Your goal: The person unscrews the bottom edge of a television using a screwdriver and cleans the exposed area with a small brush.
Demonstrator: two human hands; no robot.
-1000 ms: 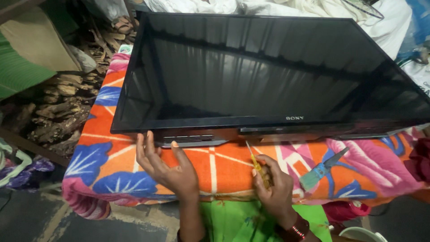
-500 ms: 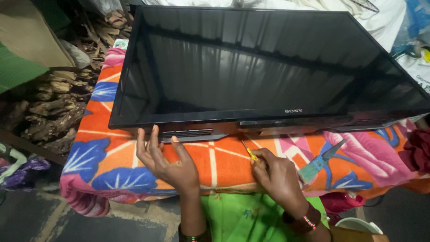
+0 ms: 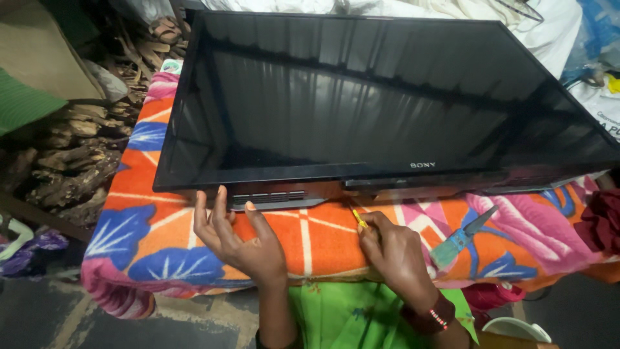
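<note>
A large flat black glossy-screened television (image 3: 387, 103) lies face up on an orange floral blanket (image 3: 155, 245), its lower bezel along the blanket's near edge (the dark screen mirrors the room). The left hand (image 3: 242, 242) rests spread wide, fingertips at the bezel; the right hand (image 3: 397, 252) grips a thin yellow-handled screwdriver (image 3: 358, 218), tip at the bezel's underside.

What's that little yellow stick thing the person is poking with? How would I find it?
Look for the big black flat screen lying on the orange flowery blanket. Go to the screen's near edge, where the right hand rests on the blanket just below it. The screwdriver is the thin yellow-handled tool sticking out of that fist towards the screen, much slimmer than the blue brush lying to its right.
</note>
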